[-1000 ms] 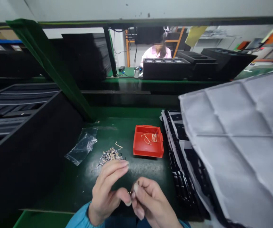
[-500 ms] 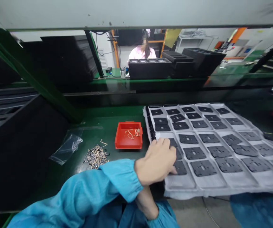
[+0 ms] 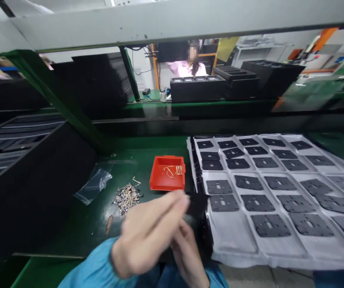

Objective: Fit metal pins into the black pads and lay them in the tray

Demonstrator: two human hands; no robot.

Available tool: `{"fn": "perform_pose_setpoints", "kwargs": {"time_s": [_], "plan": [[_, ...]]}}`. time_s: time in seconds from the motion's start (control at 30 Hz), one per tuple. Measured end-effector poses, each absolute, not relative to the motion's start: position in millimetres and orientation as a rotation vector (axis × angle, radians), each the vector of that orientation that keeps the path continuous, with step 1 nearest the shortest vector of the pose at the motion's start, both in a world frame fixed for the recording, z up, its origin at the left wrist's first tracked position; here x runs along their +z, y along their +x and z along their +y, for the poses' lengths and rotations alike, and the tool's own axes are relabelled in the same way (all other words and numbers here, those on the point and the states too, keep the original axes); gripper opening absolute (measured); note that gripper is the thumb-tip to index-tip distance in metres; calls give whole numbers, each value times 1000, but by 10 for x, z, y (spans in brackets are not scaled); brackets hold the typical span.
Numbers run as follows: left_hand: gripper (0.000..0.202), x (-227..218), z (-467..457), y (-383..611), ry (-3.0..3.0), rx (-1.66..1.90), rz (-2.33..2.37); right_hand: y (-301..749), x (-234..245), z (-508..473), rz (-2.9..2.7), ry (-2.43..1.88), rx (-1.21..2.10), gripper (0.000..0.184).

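Note:
My left hand [image 3: 150, 234] is in front of the red bin, its fingers pressed together and slightly blurred. Just below and to its right, my right hand [image 3: 188, 252] is closed, its fingertips partly behind the left hand. A dark, thin black plate [image 3: 198, 203] juts out beyond both hands, tilted; the hands hide the fingers' exact contact with it. Similar black plates with holes [image 3: 270, 225] lie in the compartments of a white tray [image 3: 234, 236] on the right. The tray's near-left compartment has a bare front part.
A red bin [image 3: 167, 186] holds a few thin gold-coloured strips. Left of it lie a pile of small metal parts [image 3: 126, 198] and a clear plastic bag [image 3: 95, 186]. A black box [image 3: 54, 176] and a green post [image 3: 54, 96] stand at left. A person [image 3: 191, 68] sits opposite.
My left hand has drawn back left from the tray to my right hand. The front plate in the near-left compartment is gone from its place, and a dark plate shows at my hands.

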State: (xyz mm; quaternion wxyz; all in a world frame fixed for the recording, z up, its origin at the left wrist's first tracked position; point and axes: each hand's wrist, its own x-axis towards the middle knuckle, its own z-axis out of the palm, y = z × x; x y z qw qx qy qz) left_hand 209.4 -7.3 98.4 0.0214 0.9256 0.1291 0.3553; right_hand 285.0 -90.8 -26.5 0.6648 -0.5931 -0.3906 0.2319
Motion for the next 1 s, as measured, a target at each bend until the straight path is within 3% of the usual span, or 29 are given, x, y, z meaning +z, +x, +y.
{"fn": "perform_pose_setpoints", "kwargs": {"time_s": [0.13, 0.33, 0.43, 0.57, 0.77, 1.0], "plan": [[47, 646, 14, 1454, 2863, 1333, 793, 2901, -228, -1006, -761, -1054, 809, 44], [48, 142, -244, 1355, 2528, 1366, 910, 2839, 48, -730, -699, -1109, 954, 16], [37, 203, -253, 1393, 2013, 1378, 1069, 2804, 139, -602, -785, -1238, 905, 18], [44, 383, -87, 1375, 1477, 1045, 981, 2773, 174, -528, -930, -1335, 829, 19], [20, 547, 57, 1346, 1167, 722, 1039, 2756, 208, -483, -1084, -1433, 657, 13], [22, 571, 49, 1379, 1041, 729, 1050, 2824, 263, -500, -1241, -1455, 511, 12]]}}
